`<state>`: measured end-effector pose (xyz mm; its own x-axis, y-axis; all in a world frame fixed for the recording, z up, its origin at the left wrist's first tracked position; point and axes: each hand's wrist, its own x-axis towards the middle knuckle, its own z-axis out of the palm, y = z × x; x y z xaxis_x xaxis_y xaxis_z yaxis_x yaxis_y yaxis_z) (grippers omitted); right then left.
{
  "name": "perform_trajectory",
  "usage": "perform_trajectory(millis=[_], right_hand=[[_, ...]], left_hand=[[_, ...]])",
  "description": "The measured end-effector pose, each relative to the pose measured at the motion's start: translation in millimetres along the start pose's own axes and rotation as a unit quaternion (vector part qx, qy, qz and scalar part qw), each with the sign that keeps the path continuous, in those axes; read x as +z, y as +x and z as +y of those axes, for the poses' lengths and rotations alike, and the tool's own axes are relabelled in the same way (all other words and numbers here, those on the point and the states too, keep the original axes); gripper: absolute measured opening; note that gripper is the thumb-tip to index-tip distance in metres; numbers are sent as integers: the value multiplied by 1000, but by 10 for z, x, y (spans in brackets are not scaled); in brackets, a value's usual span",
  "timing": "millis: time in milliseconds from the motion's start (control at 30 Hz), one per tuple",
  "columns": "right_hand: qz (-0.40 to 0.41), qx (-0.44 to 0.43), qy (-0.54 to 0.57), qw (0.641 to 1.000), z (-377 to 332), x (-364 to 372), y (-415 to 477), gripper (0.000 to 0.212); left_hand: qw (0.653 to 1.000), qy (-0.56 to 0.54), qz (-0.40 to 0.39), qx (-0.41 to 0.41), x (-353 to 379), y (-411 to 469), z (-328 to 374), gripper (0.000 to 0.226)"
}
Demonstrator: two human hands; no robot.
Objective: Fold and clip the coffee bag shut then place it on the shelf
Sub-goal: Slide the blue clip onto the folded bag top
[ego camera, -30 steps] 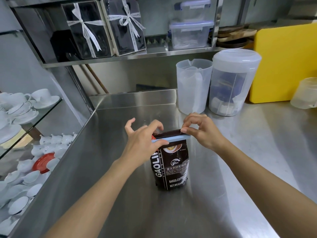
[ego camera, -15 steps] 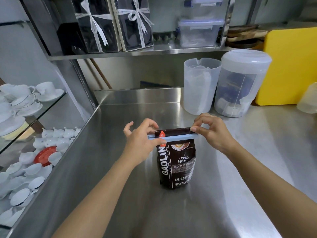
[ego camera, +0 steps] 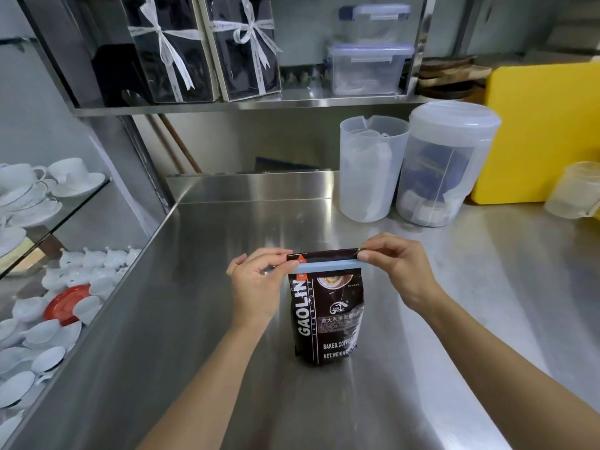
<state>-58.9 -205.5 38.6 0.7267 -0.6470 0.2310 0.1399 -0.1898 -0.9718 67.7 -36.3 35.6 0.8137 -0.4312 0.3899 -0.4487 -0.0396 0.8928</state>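
A black coffee bag [ego camera: 328,316] stands upright on the steel counter [ego camera: 454,319], its top folded over. A long light-blue clip [ego camera: 328,265] lies across the fold. My left hand [ego camera: 256,284] pinches the clip's left end, thumb in front and fingers behind. My right hand [ego camera: 396,271] pinches the right end of the clip and the bag's top corner. The steel shelf [ego camera: 246,105] runs along the wall above the counter's back edge.
On the shelf stand two ribboned black gift boxes [ego camera: 207,47] and stacked clear lidded containers [ego camera: 370,66]. A clear jug [ego camera: 370,170], a lidded plastic canister [ego camera: 448,167] and a yellow board [ego camera: 545,131] stand behind the bag. White cups and saucers [ego camera: 39,196] fill glass shelves at left.
My left hand's fingers have closed down onto the clip's left end. Both hands now pinch the clip's ends level across the fold. The bag stays standing in place.
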Motion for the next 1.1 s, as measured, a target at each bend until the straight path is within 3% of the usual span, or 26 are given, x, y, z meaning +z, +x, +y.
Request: perform_trajectory(millis=[133, 267, 433, 633, 867, 1100], right_hand=[[10, 23, 66, 997, 64, -84, 13, 18], [15, 14, 59, 998, 65, -51, 35, 22], [-6, 5, 29, 1000, 21, -73, 75, 24], [-26, -9, -7, 1000, -5, -80, 105, 25], [-40, -52, -68, 995, -26, -67, 110, 17], [-50, -39, -61, 996, -42, -97, 106, 23]], left_hand=[[1000, 0, -2, 10, 12, 9, 2, 27], [1000, -21, 8, 19, 14, 19, -39, 14], [999, 30, 21, 34, 53, -20, -25, 39], [997, 54, 27, 50, 74, -60, -62, 14], [995, 71, 31, 59, 50, -58, -82, 14], [996, 71, 31, 50, 63, -53, -63, 8]])
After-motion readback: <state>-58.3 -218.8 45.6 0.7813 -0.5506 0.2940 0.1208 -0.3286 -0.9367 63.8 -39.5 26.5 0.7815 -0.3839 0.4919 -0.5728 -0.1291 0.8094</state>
